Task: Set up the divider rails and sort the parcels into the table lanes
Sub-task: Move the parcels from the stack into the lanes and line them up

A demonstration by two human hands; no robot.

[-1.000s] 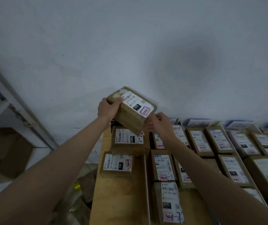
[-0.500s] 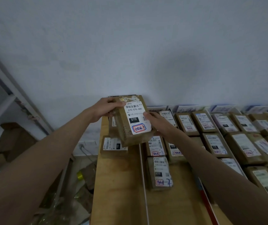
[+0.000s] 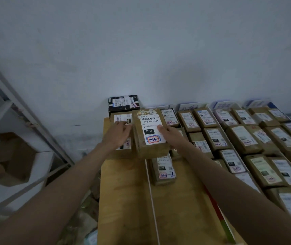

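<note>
A brown parcel (image 3: pixel 150 142) with a white 070-070-A80 label is over the far left of the wooden table (image 3: pixel 123 200), above the thin white divider rail (image 3: pixel 152 200). My right hand (image 3: pixel 170 137) grips its right edge, thumb on the label. My left hand (image 3: pixel 117 134) lies with straight fingers against its left side, over the parcels of the leftmost lane (image 3: pixel 121 119). Another labelled parcel (image 3: pixel 163 171) lies in the second lane just below. A red and green rail (image 3: pixel 215 209) runs partly hidden under my right forearm.
Several rows of labelled brown parcels (image 3: pixel 243 138) fill the lanes to the right. A black parcel (image 3: pixel 123 103) stands against the white wall at the back left. Left of the table are a metal shelf frame (image 3: pixel 17 106) and a cardboard box (image 3: pixel 12 156).
The parcel has come down from a raised, tilted hold to just above the lanes. My left hand has released its far corner and now lies flat beside it.
</note>
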